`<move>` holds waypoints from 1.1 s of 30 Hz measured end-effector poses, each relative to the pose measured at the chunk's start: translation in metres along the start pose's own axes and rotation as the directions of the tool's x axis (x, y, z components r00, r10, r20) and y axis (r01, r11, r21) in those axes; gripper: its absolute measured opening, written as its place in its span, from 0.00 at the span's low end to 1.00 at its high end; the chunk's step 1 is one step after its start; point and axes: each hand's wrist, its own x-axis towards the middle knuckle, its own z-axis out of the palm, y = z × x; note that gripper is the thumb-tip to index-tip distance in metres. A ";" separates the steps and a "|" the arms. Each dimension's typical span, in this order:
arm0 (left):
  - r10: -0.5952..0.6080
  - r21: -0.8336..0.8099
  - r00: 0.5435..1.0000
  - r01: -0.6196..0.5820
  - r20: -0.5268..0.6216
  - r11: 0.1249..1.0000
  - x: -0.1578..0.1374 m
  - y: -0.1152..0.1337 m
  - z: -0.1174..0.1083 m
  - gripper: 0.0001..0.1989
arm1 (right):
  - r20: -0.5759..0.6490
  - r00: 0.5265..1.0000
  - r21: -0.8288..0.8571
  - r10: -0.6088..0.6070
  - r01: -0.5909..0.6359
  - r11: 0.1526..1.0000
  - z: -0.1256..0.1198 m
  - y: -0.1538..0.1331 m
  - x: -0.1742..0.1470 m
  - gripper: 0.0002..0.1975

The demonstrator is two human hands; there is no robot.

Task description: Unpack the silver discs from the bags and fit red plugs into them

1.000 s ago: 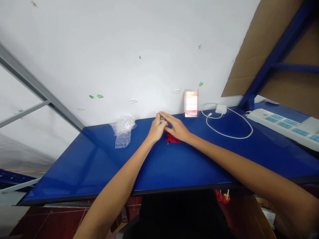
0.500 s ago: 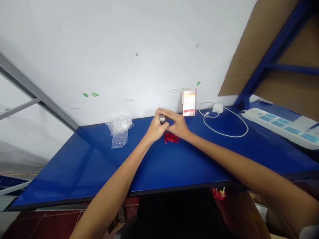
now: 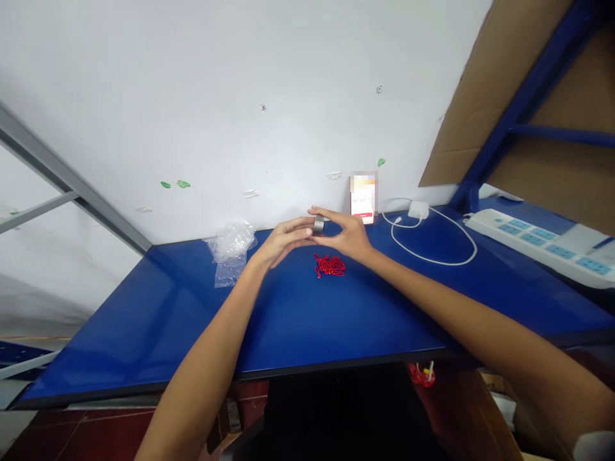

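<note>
A small grey metallic cylinder (image 3: 318,225), with a banded or ribbed surface, is held up above the back of the blue table between both hands. My right hand (image 3: 353,237) grips it from the right, with a finger over its top and the thumb below. From the left, my left hand (image 3: 283,241) has its thumb and fingers at the cylinder's left edge, apparently pinching it. What exactly the cylinder is cannot be made out. Just below the hands, a small heap of red cord loops (image 3: 329,265) lies on the table, touched by neither hand.
Crumpled clear plastic bags (image 3: 231,251) lie on the blue table (image 3: 298,320) at left. A lit phone (image 3: 363,198) leans against the white wall. To its right are a white charger with cable (image 3: 419,209) and a white power strip (image 3: 542,243).
My left hand has shifted left and turned, its fingers now stretched toward the cylinder. The cylinder sits slightly further right and higher, and the red loops show more fully.
</note>
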 end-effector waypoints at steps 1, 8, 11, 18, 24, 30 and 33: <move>0.005 0.036 1.000 -0.005 0.006 0.999 -0.001 0.002 -0.002 0.18 | 0.012 1.000 0.013 -0.019 0.019 1.000 -0.001 0.001 0.000 0.29; 0.140 0.434 0.986 -0.166 0.091 0.886 0.003 -0.007 -0.012 0.21 | 0.139 0.979 0.010 -0.150 0.150 0.989 0.003 0.007 -0.002 0.28; 0.133 0.567 0.987 -0.158 0.086 0.808 0.007 -0.011 -0.019 0.25 | 0.146 0.975 -0.007 -0.165 0.168 0.986 0.006 0.008 -0.005 0.27; 0.142 0.606 0.990 -0.123 0.017 0.786 0.010 -0.016 -0.026 0.33 | 0.159 0.965 -0.058 -0.209 0.220 0.974 0.003 0.011 -0.004 0.32; 0.126 0.529 0.992 -0.114 0.013 0.841 0.009 -0.018 -0.020 0.32 | 0.202 0.953 -0.102 -0.226 0.250 0.963 -0.002 0.017 -0.006 0.38; 0.152 0.552 0.988 -0.115 -0.020 0.826 0.010 -0.023 -0.019 0.31 | 0.233 0.949 -0.130 -0.214 0.249 0.960 -0.004 0.017 -0.006 0.37; 0.183 0.565 0.982 -0.123 -0.051 0.816 0.010 -0.022 -0.019 0.32 | 0.244 0.955 -0.149 -0.169 0.209 0.966 -0.004 0.013 -0.005 0.36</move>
